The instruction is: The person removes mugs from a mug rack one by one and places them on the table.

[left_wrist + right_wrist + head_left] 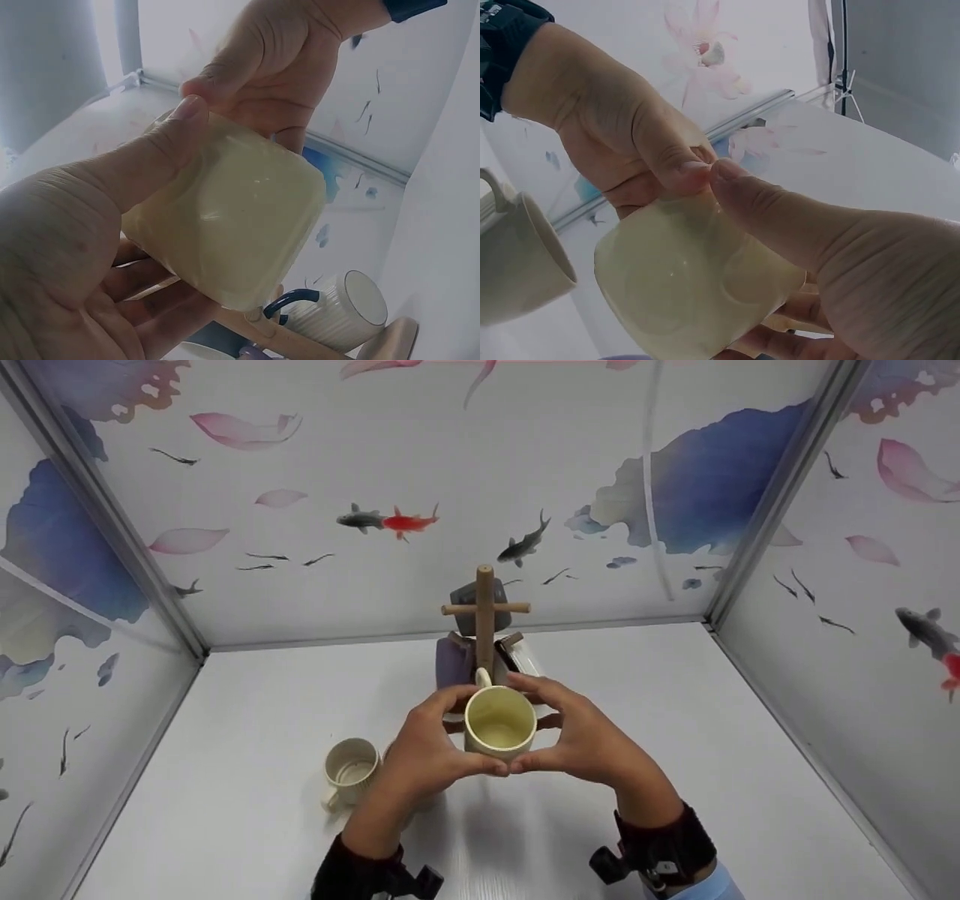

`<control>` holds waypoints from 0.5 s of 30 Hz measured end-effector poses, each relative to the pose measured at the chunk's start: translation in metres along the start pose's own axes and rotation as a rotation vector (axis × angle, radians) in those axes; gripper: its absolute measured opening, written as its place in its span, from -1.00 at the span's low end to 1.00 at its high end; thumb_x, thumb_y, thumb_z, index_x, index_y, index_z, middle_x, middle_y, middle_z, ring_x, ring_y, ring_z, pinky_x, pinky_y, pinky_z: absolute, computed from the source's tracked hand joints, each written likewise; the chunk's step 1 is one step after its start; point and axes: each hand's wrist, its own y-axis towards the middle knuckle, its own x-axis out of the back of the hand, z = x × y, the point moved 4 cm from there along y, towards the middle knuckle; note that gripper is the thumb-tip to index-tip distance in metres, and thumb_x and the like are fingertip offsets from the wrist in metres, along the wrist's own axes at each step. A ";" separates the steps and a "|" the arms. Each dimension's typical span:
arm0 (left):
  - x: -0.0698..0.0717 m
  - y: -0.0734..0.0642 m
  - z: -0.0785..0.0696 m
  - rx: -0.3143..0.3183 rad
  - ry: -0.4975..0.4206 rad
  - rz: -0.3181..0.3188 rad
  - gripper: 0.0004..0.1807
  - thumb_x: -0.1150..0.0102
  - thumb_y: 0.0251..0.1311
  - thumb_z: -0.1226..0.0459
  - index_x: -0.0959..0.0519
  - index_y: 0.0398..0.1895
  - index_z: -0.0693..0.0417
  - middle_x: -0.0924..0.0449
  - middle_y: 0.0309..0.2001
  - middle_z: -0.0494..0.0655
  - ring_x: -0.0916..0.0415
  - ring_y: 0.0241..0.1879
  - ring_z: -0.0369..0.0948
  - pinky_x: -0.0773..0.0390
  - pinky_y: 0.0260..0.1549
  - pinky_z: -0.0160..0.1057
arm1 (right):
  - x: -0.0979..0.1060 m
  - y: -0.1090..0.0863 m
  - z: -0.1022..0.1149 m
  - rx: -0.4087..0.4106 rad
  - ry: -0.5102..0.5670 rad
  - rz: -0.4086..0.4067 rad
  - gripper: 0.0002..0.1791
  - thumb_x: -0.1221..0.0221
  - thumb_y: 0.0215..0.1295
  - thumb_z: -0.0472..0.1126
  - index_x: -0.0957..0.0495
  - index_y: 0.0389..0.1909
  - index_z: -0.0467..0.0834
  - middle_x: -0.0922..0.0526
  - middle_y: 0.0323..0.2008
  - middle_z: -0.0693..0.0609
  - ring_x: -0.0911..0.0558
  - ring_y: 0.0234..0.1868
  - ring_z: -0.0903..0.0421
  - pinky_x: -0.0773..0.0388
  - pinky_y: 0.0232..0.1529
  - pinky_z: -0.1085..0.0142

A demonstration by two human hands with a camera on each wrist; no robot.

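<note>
Both hands hold a pale yellow mug (500,718) in front of a wooden mug rack (485,619). My left hand (426,746) grips its left side and my right hand (592,735) the right, thumbs almost meeting on the near side. The mug's mouth faces the head camera, and its handle points toward the rack post. In the left wrist view its smooth side (232,217) has rounded corners. On the rack hang a grey mug (463,622), a purple mug (452,666) and a white ribbed mug (337,315) with a dark blue handle.
A cream mug (351,765) stands upright on the white table (247,780), left of my left hand. Another mug beside it is mostly hidden behind that hand. Printed panels (420,450) with fish and petals enclose the table's back and sides.
</note>
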 end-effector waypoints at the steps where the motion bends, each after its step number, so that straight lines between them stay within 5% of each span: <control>1: -0.002 0.000 0.000 0.001 0.001 0.006 0.14 -0.98 -0.26 0.02 -0.59 0.52 -0.08 -0.75 0.27 -0.11 -0.72 0.26 -0.09 -0.76 0.31 0.10 | 0.000 -0.001 0.000 -0.006 -0.011 0.000 0.24 -0.79 0.08 -0.05 -0.33 0.76 -0.10 -0.48 0.67 -0.06 -0.63 0.46 -0.15 -0.81 0.29 -0.03; 15: -0.014 0.001 0.008 0.020 0.026 0.170 0.08 -0.94 -0.13 0.10 -0.56 0.53 0.06 -0.73 0.36 -0.06 -0.70 0.33 -0.05 -0.69 0.44 0.09 | -0.004 -0.002 -0.011 0.021 -0.075 0.097 0.15 -0.78 0.10 0.00 -0.43 0.69 -0.07 -0.61 0.54 -0.06 -0.65 0.42 -0.17 -0.88 0.10 -0.07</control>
